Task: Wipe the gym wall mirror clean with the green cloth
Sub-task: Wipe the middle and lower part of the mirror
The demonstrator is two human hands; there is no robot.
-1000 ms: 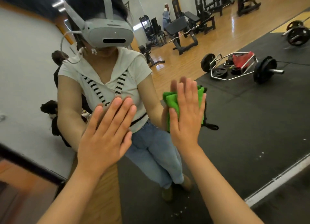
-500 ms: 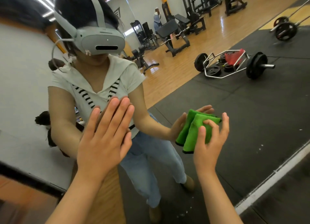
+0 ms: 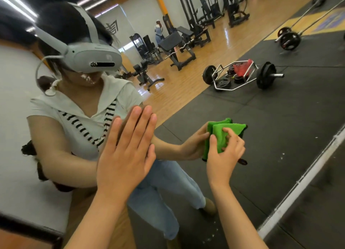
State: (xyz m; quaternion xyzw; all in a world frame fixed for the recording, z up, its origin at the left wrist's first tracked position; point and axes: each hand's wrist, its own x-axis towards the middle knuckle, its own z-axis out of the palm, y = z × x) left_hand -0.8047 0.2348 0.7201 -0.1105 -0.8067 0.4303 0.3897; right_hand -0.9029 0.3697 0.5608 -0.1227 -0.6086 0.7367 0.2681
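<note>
Here, green cloth (image 3: 231, 130) in right hand (image 3: 224, 159), left hand (image 3: 125, 155) seemingly on mirror (image 3: 283, 129)

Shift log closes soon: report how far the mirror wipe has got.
Done: nothing can be confirmed; no wiped streaks show on the mirror. In hand: the right hand grips the folded green cloth against the glass, and the left hand lies flat on it. Left: pale specks show low on the right, possibly on the glass, so most of the wiping looks outstanding.
</note>
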